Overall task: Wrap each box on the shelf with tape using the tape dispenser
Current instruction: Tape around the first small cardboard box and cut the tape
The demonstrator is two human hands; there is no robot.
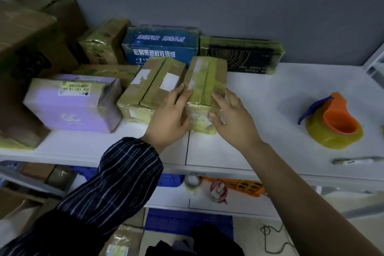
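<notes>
Left hand (170, 114), right hand (232, 118) straight-fingered, pressing sides of small box (204, 81) at 12 o'clock, gripping nothing. Step seems box positioning; next needs tape dispenser (334, 124), 3 o'clock.

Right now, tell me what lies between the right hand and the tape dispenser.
Nothing but bare white shelf: in the head view the stretch from the right hand to the tape dispenser holds no box or tool.
</notes>
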